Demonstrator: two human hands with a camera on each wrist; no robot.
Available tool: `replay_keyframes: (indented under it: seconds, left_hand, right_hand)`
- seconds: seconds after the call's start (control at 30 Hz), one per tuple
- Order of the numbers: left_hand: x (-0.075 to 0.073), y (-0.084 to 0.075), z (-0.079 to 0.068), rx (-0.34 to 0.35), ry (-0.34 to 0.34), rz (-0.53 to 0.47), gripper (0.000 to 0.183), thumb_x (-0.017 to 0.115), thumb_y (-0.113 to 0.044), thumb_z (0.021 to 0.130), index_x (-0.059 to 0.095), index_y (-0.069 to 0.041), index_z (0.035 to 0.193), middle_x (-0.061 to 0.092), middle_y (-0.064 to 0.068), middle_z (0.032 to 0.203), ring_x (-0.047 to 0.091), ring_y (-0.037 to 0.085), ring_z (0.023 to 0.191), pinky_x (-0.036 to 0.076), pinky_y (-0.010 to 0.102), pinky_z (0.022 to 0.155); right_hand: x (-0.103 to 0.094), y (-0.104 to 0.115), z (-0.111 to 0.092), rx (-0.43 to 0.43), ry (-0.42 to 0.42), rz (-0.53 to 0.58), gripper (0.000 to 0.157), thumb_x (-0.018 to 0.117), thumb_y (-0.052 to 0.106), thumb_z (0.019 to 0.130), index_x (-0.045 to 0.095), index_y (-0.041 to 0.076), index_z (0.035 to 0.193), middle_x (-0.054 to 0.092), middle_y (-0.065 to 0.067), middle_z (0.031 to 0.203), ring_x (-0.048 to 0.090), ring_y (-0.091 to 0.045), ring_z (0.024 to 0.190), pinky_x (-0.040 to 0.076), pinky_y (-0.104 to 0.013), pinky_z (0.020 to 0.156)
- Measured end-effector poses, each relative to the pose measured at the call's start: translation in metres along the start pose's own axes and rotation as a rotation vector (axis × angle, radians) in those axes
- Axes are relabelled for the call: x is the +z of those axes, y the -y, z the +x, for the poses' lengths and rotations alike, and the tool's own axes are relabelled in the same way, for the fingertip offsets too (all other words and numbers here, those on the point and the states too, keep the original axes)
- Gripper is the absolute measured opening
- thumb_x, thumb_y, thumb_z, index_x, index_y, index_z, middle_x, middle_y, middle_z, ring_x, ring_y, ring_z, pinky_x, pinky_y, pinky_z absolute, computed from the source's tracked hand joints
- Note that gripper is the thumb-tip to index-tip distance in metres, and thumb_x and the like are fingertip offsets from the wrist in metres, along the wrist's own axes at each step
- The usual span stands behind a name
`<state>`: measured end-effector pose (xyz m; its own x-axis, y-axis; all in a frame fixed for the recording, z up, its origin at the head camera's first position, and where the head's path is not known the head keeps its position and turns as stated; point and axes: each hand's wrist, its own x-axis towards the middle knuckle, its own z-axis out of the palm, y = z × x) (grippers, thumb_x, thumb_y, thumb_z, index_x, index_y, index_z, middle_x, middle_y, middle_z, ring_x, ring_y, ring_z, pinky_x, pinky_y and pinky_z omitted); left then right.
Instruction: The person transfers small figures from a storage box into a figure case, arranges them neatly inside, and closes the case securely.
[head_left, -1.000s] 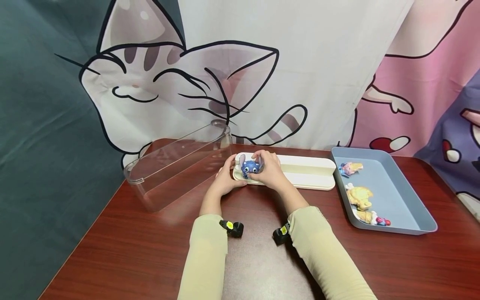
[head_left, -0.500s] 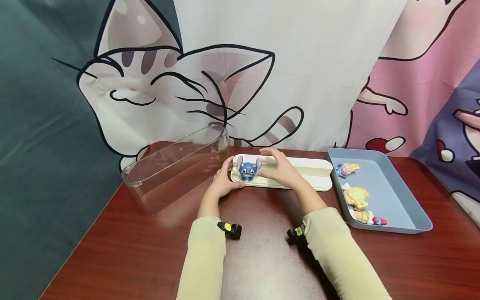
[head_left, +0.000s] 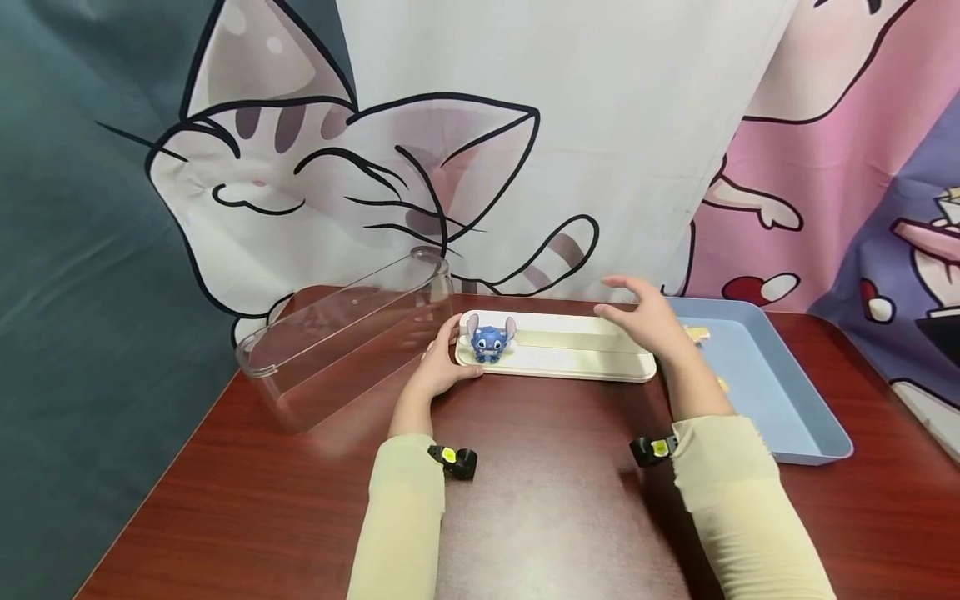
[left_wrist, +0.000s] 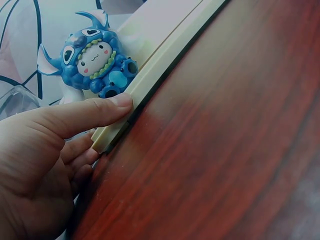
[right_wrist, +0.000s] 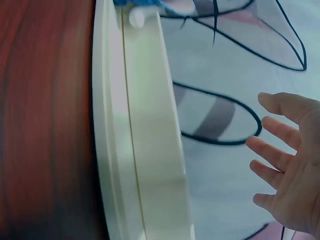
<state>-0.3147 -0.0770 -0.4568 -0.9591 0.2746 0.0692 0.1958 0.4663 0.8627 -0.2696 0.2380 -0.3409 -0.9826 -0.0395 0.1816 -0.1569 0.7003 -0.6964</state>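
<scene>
A blue Stitch-like figurine [head_left: 489,342] with big ears stands at the left end of a long cream display base [head_left: 577,360] with a raised step at the back. In the left wrist view a white face shows inside the blue figurine's [left_wrist: 95,60] hood. My left hand [head_left: 435,367] grips that end of the base, thumb along the front edge beside the figurine, other fingers round the far side and partly hidden. Off the base's right end, my right hand [head_left: 651,320] is raised with fingers spread and holds nothing; the right wrist view shows its bare palm.
A clear plastic cover [head_left: 345,350] stands on the brown table [head_left: 525,500] to the left. On the right lies a blue-grey tray [head_left: 780,392]; pieces of yellowish figurines [head_left: 697,334] show past my right arm. A cat-printed curtain [head_left: 630,150] hangs behind.
My right hand has let go of the blue figurine and moved right, toward the tray. The figurine stays standing on the base; my left hand keeps its place at the base's end.
</scene>
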Motion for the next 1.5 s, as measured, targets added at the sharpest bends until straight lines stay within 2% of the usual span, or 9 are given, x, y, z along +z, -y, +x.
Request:
replay_keyframes:
  seconds: [0.07,0.13,0.37,0.43,0.53,0.67,0.77,1.2,1.5]
  left_hand:
    - [-0.001,0.0,0.0,0.002,-0.002,0.001,0.1,0.083,-0.017,0.067,0.022,-0.021,0.145,0.04,0.007,0.141,0.036,0.025,0.124,0.016,0.049,0.104]
    - [-0.001,0.001,0.0,0.002,-0.006,0.003,0.1,0.083,-0.018,0.067,0.022,-0.02,0.145,0.041,0.007,0.141,0.036,0.025,0.124,0.016,0.049,0.104]
    - [0.0,0.002,0.001,0.015,-0.001,-0.005,0.101,0.083,-0.018,0.066,0.022,-0.018,0.146,0.041,0.009,0.141,0.036,0.026,0.125,0.015,0.05,0.104]
    - [0.001,0.002,0.001,0.014,0.0,-0.011,0.101,0.083,-0.018,0.066,0.022,-0.018,0.146,0.041,0.009,0.141,0.035,0.027,0.125,0.015,0.05,0.104]
    - [0.001,0.001,0.0,0.01,-0.003,-0.016,0.1,0.083,-0.018,0.066,0.023,-0.019,0.146,0.041,0.008,0.14,0.034,0.027,0.125,0.015,0.05,0.104]
    - [0.001,0.0,0.0,0.006,0.001,-0.015,0.099,0.083,-0.018,0.066,0.023,-0.021,0.145,0.041,0.008,0.141,0.035,0.026,0.125,0.015,0.05,0.104]
    - [0.001,0.0,0.0,0.008,0.003,-0.012,0.099,0.083,-0.017,0.067,0.022,-0.021,0.145,0.041,0.009,0.141,0.035,0.026,0.125,0.014,0.05,0.104]
    - [-0.002,0.0,-0.001,0.002,0.003,0.005,0.1,0.083,-0.018,0.068,0.021,-0.02,0.146,0.04,0.007,0.141,0.035,0.025,0.125,0.015,0.049,0.105]
    - [-0.001,-0.001,0.0,0.002,0.008,0.008,0.1,0.083,-0.018,0.068,0.02,-0.021,0.146,0.039,0.007,0.142,0.034,0.025,0.125,0.014,0.049,0.105]
  right_hand:
    - [-0.008,-0.001,0.0,0.03,-0.016,-0.012,0.053,0.064,0.032,0.087,0.049,0.007,0.131,0.04,-0.018,0.138,0.033,-0.033,0.128,0.028,-0.051,0.099]
    - [-0.015,-0.002,0.0,0.053,-0.032,-0.017,0.053,0.062,0.035,0.088,0.049,0.008,0.132,0.039,-0.018,0.139,0.041,-0.034,0.118,0.033,-0.051,0.093]
    - [-0.038,-0.007,-0.002,0.104,-0.071,-0.08,0.051,0.06,0.035,0.089,0.05,0.008,0.13,0.043,-0.018,0.136,0.04,-0.035,0.12,0.033,-0.052,0.092]
    - [-0.042,-0.009,-0.003,0.107,-0.077,-0.105,0.05,0.059,0.035,0.089,0.051,0.007,0.13,0.045,-0.018,0.134,0.046,-0.035,0.108,0.038,-0.05,0.084]
    - [-0.048,-0.011,-0.004,0.108,-0.079,-0.136,0.049,0.059,0.036,0.09,0.051,0.007,0.129,0.046,-0.018,0.133,0.047,-0.035,0.104,0.039,-0.049,0.081]
    - [-0.055,-0.015,-0.006,0.112,-0.071,-0.133,0.051,0.057,0.036,0.09,0.049,0.004,0.13,0.045,-0.02,0.133,0.035,-0.039,0.125,0.031,-0.057,0.093]
    - [-0.059,-0.017,-0.007,0.125,-0.067,-0.12,0.053,0.057,0.038,0.09,0.049,0.004,0.13,0.044,-0.021,0.134,0.031,-0.041,0.128,0.028,-0.058,0.095]
    - [-0.07,-0.032,-0.009,0.196,-0.079,-0.15,0.06,0.055,0.048,0.088,0.048,0.006,0.129,0.039,-0.025,0.138,0.031,-0.044,0.126,0.027,-0.061,0.095]
    - [-0.071,-0.053,-0.011,0.227,-0.055,-0.18,0.051,0.054,0.037,0.091,0.048,0.002,0.127,0.043,-0.029,0.131,0.04,-0.045,0.117,0.037,-0.057,0.086]
